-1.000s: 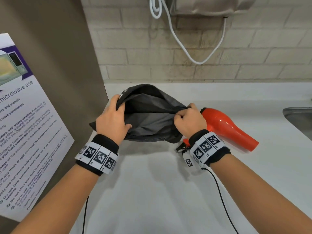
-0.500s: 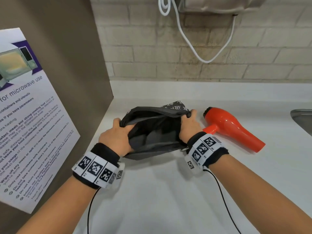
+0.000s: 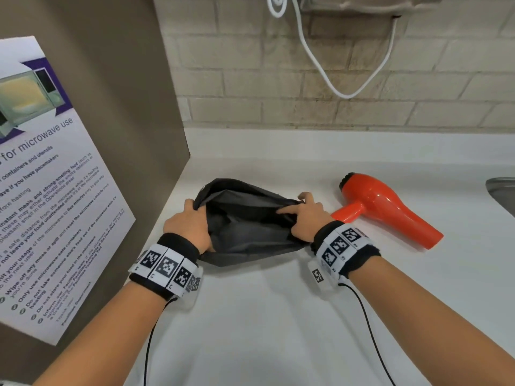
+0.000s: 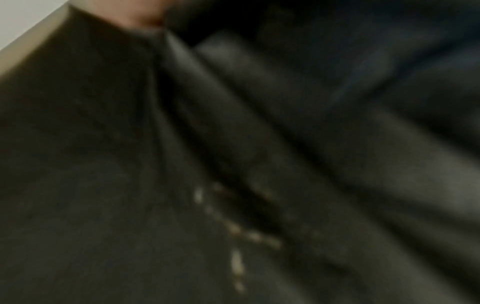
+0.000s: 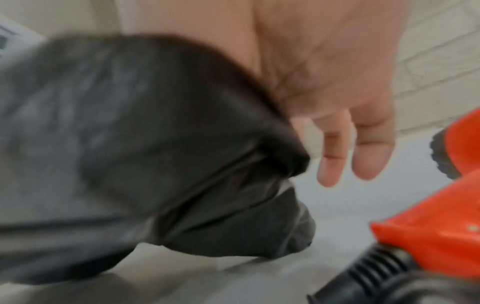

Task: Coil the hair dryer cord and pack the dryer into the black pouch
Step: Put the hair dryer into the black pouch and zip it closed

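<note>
While both hands hold the black pouch [image 3: 248, 227] open on the white counter [image 3: 264, 316], the orange hair dryer [image 3: 387, 207] lies just beside the pouch, on its right, not yet packed. The left hand [image 3: 189, 228] has its fingers curled over the pouch's left rim. The right hand [image 3: 306, 218] keeps thumb and forefinger on the right rim, while the right wrist view shows two of its fingers [image 5: 371, 156] hanging straight and free. The cord itself is not visible from above; only its black strain relief [image 5: 374, 269] shows at the handle, so whether it is coiled cannot be told. The likely trouble: the right hand's partial hold could let the limp fabric slip and the mouth collapse, and a loose cord could snag on the rim as the dryer goes in.
</note>
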